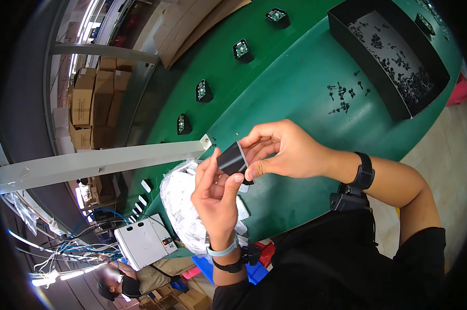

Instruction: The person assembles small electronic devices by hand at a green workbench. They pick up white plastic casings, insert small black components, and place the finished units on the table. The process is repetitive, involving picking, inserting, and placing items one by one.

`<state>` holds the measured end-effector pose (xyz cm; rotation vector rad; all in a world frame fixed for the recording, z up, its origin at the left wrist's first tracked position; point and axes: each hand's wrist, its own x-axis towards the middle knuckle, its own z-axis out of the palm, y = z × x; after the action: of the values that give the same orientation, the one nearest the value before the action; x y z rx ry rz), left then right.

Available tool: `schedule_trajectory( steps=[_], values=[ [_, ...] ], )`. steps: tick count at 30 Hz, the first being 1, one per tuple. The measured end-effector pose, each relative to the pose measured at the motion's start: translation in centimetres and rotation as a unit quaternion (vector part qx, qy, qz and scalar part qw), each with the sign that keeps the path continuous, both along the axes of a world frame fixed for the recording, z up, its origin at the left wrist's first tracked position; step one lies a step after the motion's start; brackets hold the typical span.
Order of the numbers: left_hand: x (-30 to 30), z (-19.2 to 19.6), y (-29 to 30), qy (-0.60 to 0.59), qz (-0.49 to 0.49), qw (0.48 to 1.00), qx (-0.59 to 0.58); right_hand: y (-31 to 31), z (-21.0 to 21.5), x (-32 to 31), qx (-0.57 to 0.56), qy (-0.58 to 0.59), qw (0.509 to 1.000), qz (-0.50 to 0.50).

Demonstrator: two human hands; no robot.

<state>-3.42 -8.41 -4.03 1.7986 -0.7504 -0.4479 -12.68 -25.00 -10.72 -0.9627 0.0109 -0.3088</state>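
Note:
A small black box-shaped housing with a pale edge [232, 159] is held up between my two hands over the green bench. My left hand [216, 200] grips it from the left and below, thumb toward the near end and fingers behind it. On its right side, my right hand [286, 151] pinches the pale edge between thumb and fingers. The side turned away from me is hidden. Just beneath my left hand lies a heap of white plastic bags [179, 199].
A black tray [365, 72] of small black parts stands at the far right, with loose black parts [342, 93] beside it. Several black housings with green circuit boards [204, 92] line the far strip. A metal beam [104, 163] crosses at left, above a white box [146, 242]. Another person [132, 279] sits lower left.

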Motion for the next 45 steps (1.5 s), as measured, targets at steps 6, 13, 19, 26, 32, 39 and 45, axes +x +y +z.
schedule_trajectory(
  steps=[6, 13, 19, 26, 32, 39, 45],
  values=[
    [-1.8, -0.9, -1.7, -0.060, 0.033, 0.998, 0.005, -0.1, 0.3, -0.1, -0.149, 0.033, 0.980, -0.131],
    [-2.1, -1.2, -1.9, 0.006, -0.022, 1.000, 0.015, -0.1, 0.6, -0.4, -0.223, 0.071, 0.963, -0.132],
    [-1.4, -0.6, -1.2, 0.061, 0.009, 0.998, 0.008, -0.2, 0.5, -0.3, -0.109, 0.062, 0.991, -0.055],
    [-2.5, -1.5, -1.2, 0.086, 0.034, 0.994, -0.057, 0.1, 0.2, 0.0, -0.113, 0.069, 0.990, -0.054],
    [-2.1, -2.3, 0.1, 0.091, 0.022, 0.995, -0.042, 0.9, -0.9, 0.2, -0.128, 0.049, 0.987, -0.081],
    [-2.2, -3.2, 0.8, 0.073, 0.049, 0.994, -0.062, 1.4, -0.4, 0.4, -0.098, 0.071, 0.992, -0.044],
    [2.7, -1.0, 6.3, 0.060, 0.144, 0.987, -0.046, 2.0, 0.0, 0.3, -0.100, 0.035, 0.994, 0.028]
  ],
)
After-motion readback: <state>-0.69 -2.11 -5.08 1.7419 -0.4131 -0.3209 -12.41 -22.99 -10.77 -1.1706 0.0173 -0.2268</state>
